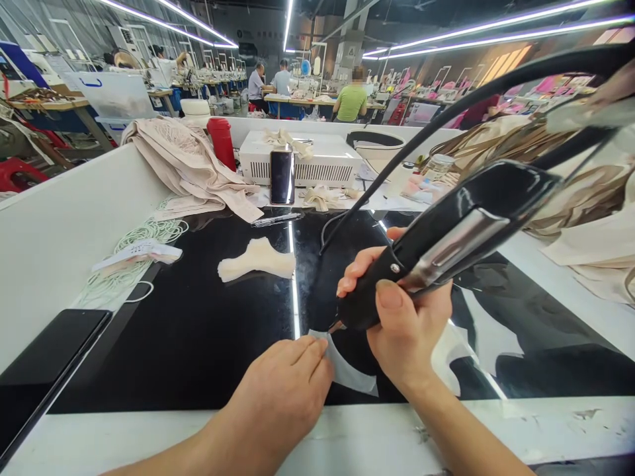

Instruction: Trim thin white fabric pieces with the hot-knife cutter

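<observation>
By the table's far edge, a red bottle stood left of a white box; a jar stood toward the far right corner, its contents unclear; a cable arched over the right side; near the near edge, the left hand bunched its fingers on a strip, pinching or pressing, I couldn't tell; the right hand gripped a tool, tip down at the strip.

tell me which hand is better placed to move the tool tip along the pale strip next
Probably the right: the right hand grips the black tool, its tip at the far end of the pale strip. The left hand has its fingertips at that end, better placed to steady it.
</observation>
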Demonstrator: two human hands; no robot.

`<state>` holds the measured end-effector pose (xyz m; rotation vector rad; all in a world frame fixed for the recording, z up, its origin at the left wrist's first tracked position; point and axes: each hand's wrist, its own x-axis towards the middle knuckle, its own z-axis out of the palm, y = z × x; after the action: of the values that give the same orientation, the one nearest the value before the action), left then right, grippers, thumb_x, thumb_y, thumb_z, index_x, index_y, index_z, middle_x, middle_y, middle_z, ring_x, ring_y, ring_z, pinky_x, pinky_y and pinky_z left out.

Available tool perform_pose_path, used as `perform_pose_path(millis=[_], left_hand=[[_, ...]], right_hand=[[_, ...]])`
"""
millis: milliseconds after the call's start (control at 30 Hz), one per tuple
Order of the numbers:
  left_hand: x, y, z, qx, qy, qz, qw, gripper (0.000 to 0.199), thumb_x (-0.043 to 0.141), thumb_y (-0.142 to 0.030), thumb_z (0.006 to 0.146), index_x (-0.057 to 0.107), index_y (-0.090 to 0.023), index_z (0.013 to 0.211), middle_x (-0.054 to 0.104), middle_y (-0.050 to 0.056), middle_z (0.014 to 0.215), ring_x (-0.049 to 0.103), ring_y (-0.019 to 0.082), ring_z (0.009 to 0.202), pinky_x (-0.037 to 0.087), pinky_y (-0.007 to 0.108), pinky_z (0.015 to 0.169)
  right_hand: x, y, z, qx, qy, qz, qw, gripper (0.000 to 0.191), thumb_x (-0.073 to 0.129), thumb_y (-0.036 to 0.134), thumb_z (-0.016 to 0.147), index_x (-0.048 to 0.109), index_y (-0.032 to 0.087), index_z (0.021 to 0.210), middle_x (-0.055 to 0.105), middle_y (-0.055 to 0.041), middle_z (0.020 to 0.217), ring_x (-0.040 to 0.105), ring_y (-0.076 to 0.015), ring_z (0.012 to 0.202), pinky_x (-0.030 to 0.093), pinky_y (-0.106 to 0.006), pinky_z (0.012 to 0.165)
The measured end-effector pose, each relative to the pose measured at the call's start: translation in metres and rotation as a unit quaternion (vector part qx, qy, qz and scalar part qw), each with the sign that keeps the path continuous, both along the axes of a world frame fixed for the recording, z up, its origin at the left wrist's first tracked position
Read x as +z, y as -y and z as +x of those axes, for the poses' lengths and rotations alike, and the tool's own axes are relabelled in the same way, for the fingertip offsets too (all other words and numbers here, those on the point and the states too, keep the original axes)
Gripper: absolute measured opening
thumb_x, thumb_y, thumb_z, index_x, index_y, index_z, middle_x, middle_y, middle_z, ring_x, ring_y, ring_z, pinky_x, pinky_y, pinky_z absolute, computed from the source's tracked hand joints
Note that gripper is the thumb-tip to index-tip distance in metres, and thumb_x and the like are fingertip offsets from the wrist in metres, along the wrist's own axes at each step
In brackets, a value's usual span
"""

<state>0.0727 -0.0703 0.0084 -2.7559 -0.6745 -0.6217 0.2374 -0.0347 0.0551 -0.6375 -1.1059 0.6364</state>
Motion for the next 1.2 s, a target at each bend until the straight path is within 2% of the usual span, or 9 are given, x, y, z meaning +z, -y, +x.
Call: perform_pose_path(millis=[267,433,600,767,1000,1200], left_hand=[[0.001,0.000,-0.001,-0.002,-0.014,0.003,1.000,0.031,0.041,0.002,0.099,0.069,-0.010,0.102,0.080,0.009,0.113,0.077,0.020,0.105,0.061,0.030,0.087],[0.000,-0.002,-0.001,-0.005,-0.015,0.005,1.000,0.031,0.039,0.001,0.100,0.068,-0.011,0.099,0.080,0.008,0.109,0.077,0.019,0.104,0.060,0.029,0.085],[0.000,-0.001,0.001,-0.008,-0.009,0.002,1.000,0.029,0.041,-0.001,0.101,0.068,-0.012,0.099,0.080,0.009,0.110,0.077,0.019,0.100,0.060,0.030,0.080],[-0.003,0.000,0.001,-0.001,-0.029,-0.012,1.000,0.025,0.045,-0.002,0.102,0.068,-0.012,0.100,0.080,0.010,0.114,0.076,0.020,0.103,0.060,0.030,0.079],[-0.006,0.001,0.001,0.003,-0.058,-0.040,0.998,0.025,0.045,-0.006,0.104,0.068,-0.013,0.103,0.078,0.010,0.118,0.074,0.020,0.109,0.060,0.030,0.082],[-0.005,0.002,0.002,0.000,-0.074,-0.068,0.995,0.019,0.048,-0.005,0.103,0.066,-0.012,0.105,0.077,0.010,0.117,0.074,0.022,0.109,0.060,0.031,0.081]], right_hand=[[0.000,0.000,0.001,-0.004,0.001,-0.016,1.000,0.032,0.080,0.039,0.090,0.057,0.029,0.111,0.071,0.0044,0.085,0.067,-0.0133,0.063,0.058,-0.029,0.057],[0.002,-0.001,-0.003,0.003,-0.013,-0.011,1.000,0.033,0.079,0.046,0.088,0.056,0.030,0.105,0.069,0.0050,0.086,0.066,-0.0132,0.062,0.057,-0.029,0.055],[0.000,-0.001,-0.006,0.010,-0.007,-0.022,1.000,0.033,0.079,0.044,0.088,0.054,0.029,0.102,0.068,0.0056,0.084,0.066,-0.0131,0.062,0.057,-0.029,0.056],[0.001,-0.001,-0.008,0.010,-0.013,-0.030,0.999,0.023,0.076,0.032,0.090,0.056,0.028,0.102,0.070,0.0054,0.086,0.066,-0.0132,0.064,0.057,-0.031,0.059],[0.000,-0.005,-0.012,0.044,-0.030,-0.008,0.999,0.030,0.080,0.040,0.088,0.056,0.028,0.101,0.070,0.0053,0.086,0.066,-0.0133,0.064,0.057,-0.030,0.058],[-0.002,-0.005,-0.015,0.051,-0.027,-0.024,0.998,0.027,0.079,0.037,0.090,0.057,0.029,0.105,0.070,0.0055,0.087,0.067,-0.0128,0.066,0.058,-0.029,0.060]])
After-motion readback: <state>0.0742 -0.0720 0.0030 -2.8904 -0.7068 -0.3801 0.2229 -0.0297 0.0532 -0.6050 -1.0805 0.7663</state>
